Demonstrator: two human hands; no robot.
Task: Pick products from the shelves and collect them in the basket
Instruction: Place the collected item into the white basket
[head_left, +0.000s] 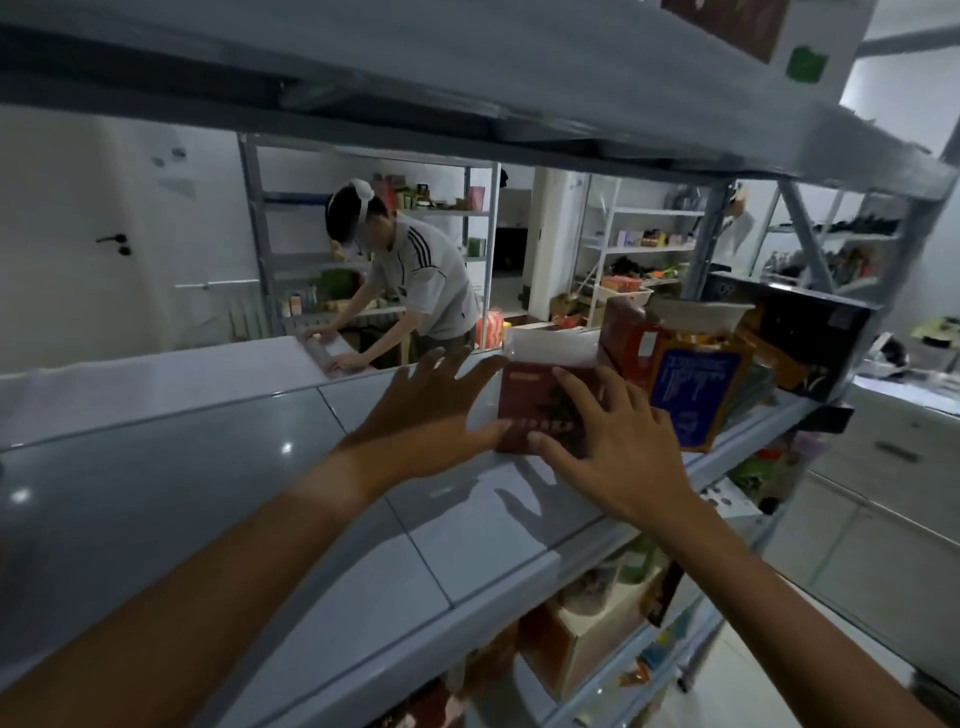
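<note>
Two bare hands reach over a glossy pale-grey metal shelf (260, 467) in the head view, both arms stretched in from the near edge. The left hand (431, 415) lies flat with fingers spread and straight, its thumb tip touching the lower left corner of a dark red flat packet with a white top flap (530, 395). The right hand (602, 447) covers the packet's lower right part, fingers straight and splayed, resting against its front face. Neither grip is curled round the packet; both press or touch it with open fingers. The packet stands upright on the shelf, near the shelf's right end and close to its front edge.

Just beside the packet on the right stands a blue and orange printed bag (691, 395), with a red carton (623, 332) behind it and a black box (795, 332) at the far right end. More goods, blurred, fill the shelf below. Beyond the back edge, a person in a grey striped shirt (421, 275) bends over another shelf. No basket is seen in view.
</note>
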